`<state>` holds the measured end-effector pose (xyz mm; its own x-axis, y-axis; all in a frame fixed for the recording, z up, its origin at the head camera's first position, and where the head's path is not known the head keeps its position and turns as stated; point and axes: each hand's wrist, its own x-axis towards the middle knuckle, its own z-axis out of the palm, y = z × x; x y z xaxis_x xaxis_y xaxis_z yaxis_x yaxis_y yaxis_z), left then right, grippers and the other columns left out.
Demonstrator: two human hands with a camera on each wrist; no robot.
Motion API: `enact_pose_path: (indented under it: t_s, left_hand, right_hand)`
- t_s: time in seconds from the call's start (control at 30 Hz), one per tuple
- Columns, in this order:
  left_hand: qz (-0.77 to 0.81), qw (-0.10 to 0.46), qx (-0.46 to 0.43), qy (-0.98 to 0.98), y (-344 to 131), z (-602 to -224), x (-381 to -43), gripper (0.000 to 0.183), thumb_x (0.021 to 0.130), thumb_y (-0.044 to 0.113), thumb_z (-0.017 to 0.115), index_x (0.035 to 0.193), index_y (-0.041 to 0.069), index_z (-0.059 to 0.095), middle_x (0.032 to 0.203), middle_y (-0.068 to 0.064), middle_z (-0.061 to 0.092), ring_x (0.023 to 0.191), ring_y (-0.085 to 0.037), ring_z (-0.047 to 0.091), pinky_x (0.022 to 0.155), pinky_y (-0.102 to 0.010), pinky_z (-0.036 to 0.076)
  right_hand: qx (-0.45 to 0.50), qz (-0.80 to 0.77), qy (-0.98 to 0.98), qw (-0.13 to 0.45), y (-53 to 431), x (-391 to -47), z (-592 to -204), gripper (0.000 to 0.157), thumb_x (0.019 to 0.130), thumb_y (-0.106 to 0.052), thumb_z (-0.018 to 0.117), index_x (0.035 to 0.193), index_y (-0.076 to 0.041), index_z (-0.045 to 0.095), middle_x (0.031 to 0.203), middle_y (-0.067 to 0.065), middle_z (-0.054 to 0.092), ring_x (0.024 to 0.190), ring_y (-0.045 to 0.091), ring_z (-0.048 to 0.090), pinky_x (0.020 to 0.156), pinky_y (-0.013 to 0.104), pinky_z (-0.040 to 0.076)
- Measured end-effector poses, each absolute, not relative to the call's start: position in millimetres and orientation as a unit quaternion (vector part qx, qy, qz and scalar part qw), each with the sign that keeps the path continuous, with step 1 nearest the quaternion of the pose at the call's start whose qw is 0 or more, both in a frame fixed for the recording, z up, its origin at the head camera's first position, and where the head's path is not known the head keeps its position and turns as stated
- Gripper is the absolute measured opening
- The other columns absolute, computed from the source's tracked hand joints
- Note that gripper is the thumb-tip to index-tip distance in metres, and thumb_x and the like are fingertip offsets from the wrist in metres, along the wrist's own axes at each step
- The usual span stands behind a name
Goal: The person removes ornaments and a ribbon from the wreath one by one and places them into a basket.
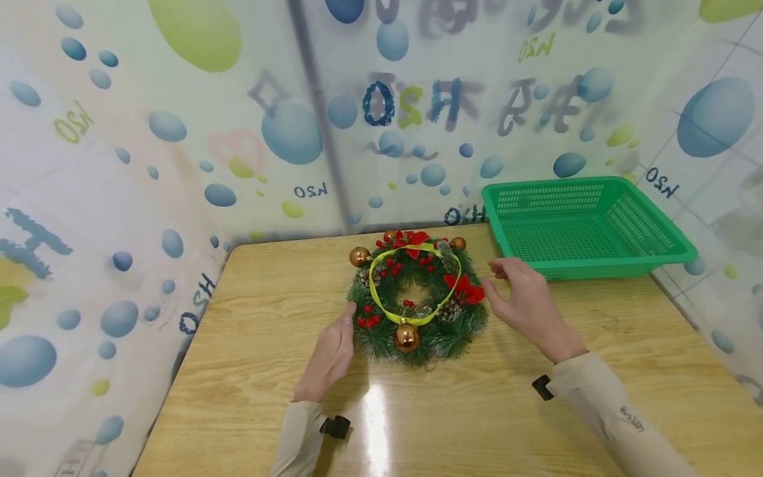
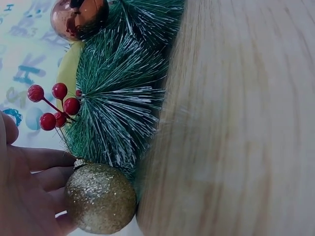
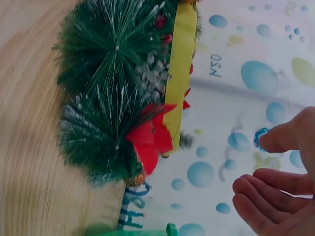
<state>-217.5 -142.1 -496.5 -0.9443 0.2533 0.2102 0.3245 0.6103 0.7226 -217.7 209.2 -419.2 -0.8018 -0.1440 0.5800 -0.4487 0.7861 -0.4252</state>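
A green Christmas wreath [image 1: 387, 348] lies on the wooden table, trimmed with red flowers [image 1: 463, 290], berries, pine cones and shiny copper baubles [image 1: 406, 337]. A loop of yellow ribbon [image 1: 372, 281] lies over its top. My left hand [image 1: 329, 351] is at the wreath's left edge, fingers extended; in the left wrist view they reach behind a glittery gold bauble [image 2: 101, 199]. On the other side, my right hand [image 1: 527, 301] stands just off the wreath's right edge, its fingers loosely bent with nothing between them.
A green plastic basket [image 1: 596, 270] sits at the back right of the table [image 1: 250, 371], close to my right hand. A wall covering [image 1: 238, 132] printed with blue and green drops rises behind the table and along its sides.
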Motion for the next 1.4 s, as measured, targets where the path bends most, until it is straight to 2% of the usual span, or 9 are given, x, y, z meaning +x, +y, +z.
enact_pose_path:
  t_s: [0.43, 0.77, 1.07, 1.4]
  left_hand:
    - [-0.404, 0.036, -0.160, -0.900, -142, -495, -219, 0.055, 0.113, 0.026, 0.016, 0.150, -0.010, 0.037, 0.157, -0.025, 0.037, 0.146, -0.040, 0.037, 0.123, -0.050, 0.033]
    - [-0.411, 0.035, -0.162, -0.897, -141, -495, -219, 0.051, 0.113, 0.021, 0.020, 0.149, -0.010, 0.037, 0.157, -0.026, 0.037, 0.148, -0.038, 0.036, 0.123, -0.048, 0.033]
    - [-0.414, 0.042, -0.163, -0.895, -141, -496, -219, 0.051, 0.113, 0.020, 0.019, 0.148, -0.011, 0.038, 0.156, -0.026, 0.038, 0.147, -0.039, 0.037, 0.123, -0.048, 0.033]
    - [-0.417, 0.042, -0.156, -0.894, -142, -497, -219, 0.051, 0.113, 0.022, 0.020, 0.148, -0.009, 0.040, 0.156, -0.024, 0.040, 0.147, -0.036, 0.038, 0.124, -0.046, 0.033]
  right_hand:
    - [0.216, 0.281, -0.902, 0.248, 169, -205, -425, 0.030, 0.090, -0.010, 0.075, 0.115, 0.004, 0.067, 0.101, 0.017, 0.069, 0.083, 0.027, 0.068, 0.067, 0.039, 0.061]
    - [0.263, 0.271, -0.901, 0.212, 140, -194, -441, 0.033, 0.091, -0.019, 0.076, 0.115, 0.002, 0.067, 0.104, 0.013, 0.069, 0.089, 0.023, 0.068, 0.074, 0.036, 0.063]
    - [0.301, 0.245, -0.892, 0.232, 117, -187, -448, 0.041, 0.086, -0.027, 0.080, 0.112, 0.003, 0.068, 0.103, 0.013, 0.070, 0.089, 0.022, 0.070, 0.076, 0.034, 0.064]
    - [0.311, 0.227, -0.892, 0.236, 106, -184, -461, 0.045, 0.084, -0.033, 0.083, 0.110, 0.002, 0.067, 0.098, 0.010, 0.068, 0.084, 0.019, 0.066, 0.071, 0.032, 0.062]
